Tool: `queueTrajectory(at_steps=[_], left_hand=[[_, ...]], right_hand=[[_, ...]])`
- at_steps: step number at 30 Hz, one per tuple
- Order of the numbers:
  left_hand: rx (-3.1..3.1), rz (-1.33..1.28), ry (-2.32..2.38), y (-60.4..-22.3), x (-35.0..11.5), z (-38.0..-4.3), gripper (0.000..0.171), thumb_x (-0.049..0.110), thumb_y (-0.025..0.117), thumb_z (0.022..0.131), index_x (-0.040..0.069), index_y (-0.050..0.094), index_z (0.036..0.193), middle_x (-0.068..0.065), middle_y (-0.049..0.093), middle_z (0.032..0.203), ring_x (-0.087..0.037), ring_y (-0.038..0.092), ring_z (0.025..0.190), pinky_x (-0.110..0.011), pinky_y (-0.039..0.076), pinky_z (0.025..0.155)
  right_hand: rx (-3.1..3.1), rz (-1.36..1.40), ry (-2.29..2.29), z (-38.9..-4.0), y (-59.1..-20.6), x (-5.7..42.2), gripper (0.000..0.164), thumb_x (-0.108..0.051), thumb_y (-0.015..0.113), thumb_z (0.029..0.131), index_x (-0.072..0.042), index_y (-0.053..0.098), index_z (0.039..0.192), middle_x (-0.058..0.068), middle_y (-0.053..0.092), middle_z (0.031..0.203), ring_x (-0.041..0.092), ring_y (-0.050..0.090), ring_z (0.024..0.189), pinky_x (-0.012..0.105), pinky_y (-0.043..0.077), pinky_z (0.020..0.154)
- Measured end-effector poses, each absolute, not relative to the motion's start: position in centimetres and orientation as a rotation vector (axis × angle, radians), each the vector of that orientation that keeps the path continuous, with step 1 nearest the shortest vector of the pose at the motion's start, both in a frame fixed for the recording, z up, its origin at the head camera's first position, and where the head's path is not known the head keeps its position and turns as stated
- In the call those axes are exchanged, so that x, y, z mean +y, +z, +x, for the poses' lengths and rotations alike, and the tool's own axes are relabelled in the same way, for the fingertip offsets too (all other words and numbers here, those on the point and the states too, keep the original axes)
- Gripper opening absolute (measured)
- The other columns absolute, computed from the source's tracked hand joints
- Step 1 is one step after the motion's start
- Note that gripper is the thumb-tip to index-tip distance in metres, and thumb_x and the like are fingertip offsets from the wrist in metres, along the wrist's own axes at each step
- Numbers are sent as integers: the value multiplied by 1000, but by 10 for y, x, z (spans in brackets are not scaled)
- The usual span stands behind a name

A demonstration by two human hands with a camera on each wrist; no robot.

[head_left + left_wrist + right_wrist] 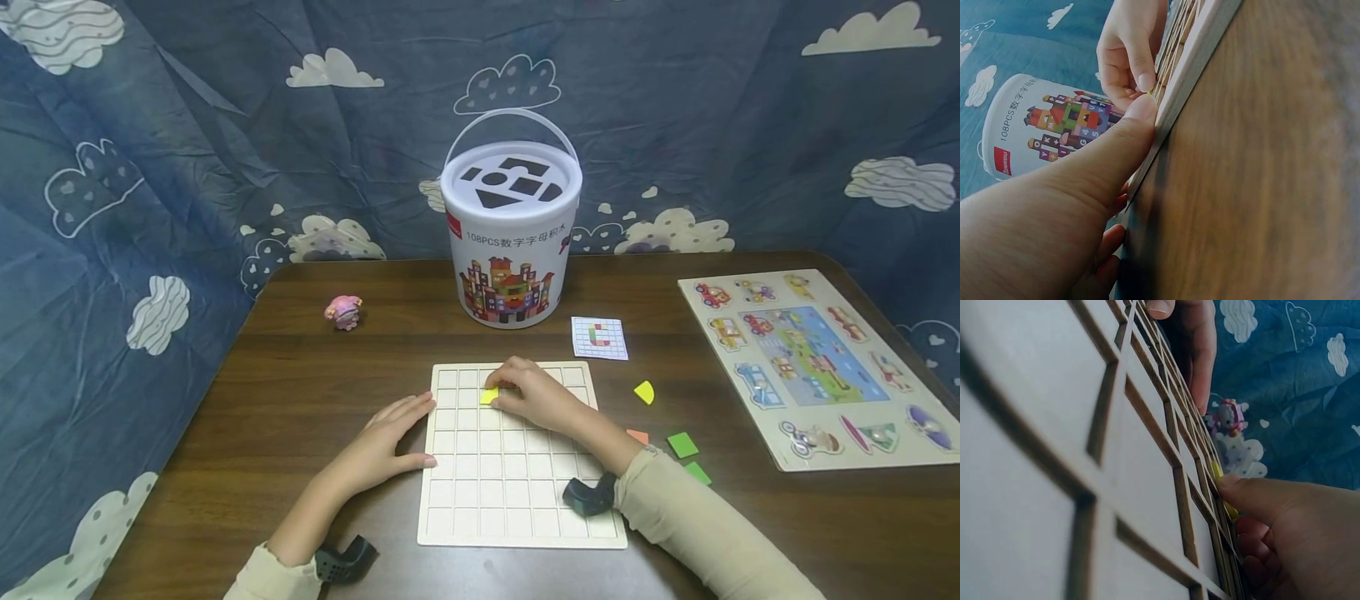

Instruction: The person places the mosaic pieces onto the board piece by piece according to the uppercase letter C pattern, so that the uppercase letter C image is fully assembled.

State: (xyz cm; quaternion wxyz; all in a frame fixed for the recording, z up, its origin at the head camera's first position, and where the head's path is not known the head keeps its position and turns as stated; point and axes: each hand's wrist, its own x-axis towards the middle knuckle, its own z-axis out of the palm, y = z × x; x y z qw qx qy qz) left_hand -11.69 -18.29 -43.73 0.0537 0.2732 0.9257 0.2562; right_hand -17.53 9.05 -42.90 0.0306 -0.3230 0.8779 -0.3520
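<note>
A pale wooden grid board (pixel 453 496) lies on the table. Near its far side, my right hand (pixel 536 400) pinches a small yellow tile (pixel 488 397) between thumb and fingers, over one of the squares; part of the tile is hidden by the fingertips. In the right wrist view, yellow edges of the tile (pixel 1230 511) show beside the thumb, close against the grid ridges. My left hand (pixel 390 442) rests at the board's left edge, fingers extended and thumb apart. The left wrist view has its thumb (pixel 1141 109) along the board's side.
Right of the board lie a yellow quarter-circle tile (pixel 644 392), green tiles (pixel 682 445) and an orange tile (pixel 637 436). Behind are a pattern card (pixel 598 337), a white lidded bucket (pixel 510 242) and a pink figurine (pixel 344 312). A picture puzzle board (pixel 810 375) lies far right.
</note>
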Motion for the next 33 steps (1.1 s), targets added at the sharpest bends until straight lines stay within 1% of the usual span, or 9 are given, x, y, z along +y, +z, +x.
queueTrajectory(at_steps=[6, 9, 14, 17, 19, 22, 25, 29, 33], left_hand=[[2809, 824, 781, -436, -182, -117, 78, 51, 62, 77, 13, 36, 139, 0, 29, 144, -24, 25, 130, -48, 21, 102], [2807, 821, 783, -436, -182, -116, 78, 52, 62, 77, 13, 36, 139, 0, 29, 144, -24, 25, 130, -48, 21, 102], [2805, 815, 787, -436, -183, -116, 78, 53, 61, 77, 14, 35, 139, 1, 29, 144, -23, 24, 130, -48, 21, 102], [2802, 818, 791, -436, -182, -116, 77, 52, 62, 77, 14, 35, 139, 2, 28, 144, -24, 24, 131, -49, 21, 102], [2802, 819, 791, -436, -182, -116, 77, 52, 62, 77, 14, 35, 139, 2, 28, 144, -24, 24, 131, -49, 21, 102], [2802, 823, 794, -436, -183, -116, 77, 51, 62, 77, 14, 35, 139, 1, 28, 144, -24, 24, 131, -49, 21, 102], [2804, 826, 798, -436, -183, -116, 77, 50, 63, 77, 14, 35, 139, 1, 29, 144, -24, 24, 130, -48, 20, 102], [2806, 834, 795, -436, -183, -116, 78, 51, 62, 77, 13, 35, 139, 1, 29, 144, -24, 24, 130, -48, 20, 102], [2807, 838, 795, -437, -183, -116, 78, 51, 62, 77, 13, 35, 139, 1, 29, 144, -24, 24, 130, -48, 21, 102]], right_hand=[[2702, -1004, -1080, -175, -428, 91, 17, -18, 66, 82, -15, 66, 99, -6, 52, 95, 14, 46, 85, 32, 41, 75], [2693, -995, -1060, -174, -426, 91, 18, -18, 66, 82, -15, 65, 100, -5, 52, 97, 14, 46, 88, 33, 41, 77], [2659, -961, -1023, -171, -416, 94, 30, -22, 65, 82, -12, 62, 110, -1, 53, 103, 15, 50, 93, 34, 42, 83], [2657, -938, -1021, -168, -407, 100, 38, -24, 64, 84, -8, 57, 118, 3, 54, 110, 18, 53, 99, 35, 43, 86], [2672, -917, -1027, -165, -398, 105, 40, -25, 63, 85, -8, 55, 120, 4, 52, 116, 20, 53, 104, 36, 43, 87], [2706, -916, -1044, -158, -384, 114, 42, -26, 62, 85, -9, 54, 123, 4, 51, 122, 21, 48, 111, 39, 41, 91], [2754, -916, -1050, -150, -372, 128, 43, -26, 64, 84, -11, 53, 123, 3, 50, 123, 21, 45, 115, 42, 39, 92], [2825, -948, -1054, -138, -364, 151, 46, -24, 68, 81, -10, 54, 122, 5, 53, 121, 23, 47, 114, 45, 39, 91], [2914, -968, -1002, -126, -365, 176, 48, -20, 71, 78, -7, 55, 120, 8, 54, 120, 26, 47, 114, 46, 40, 90]])
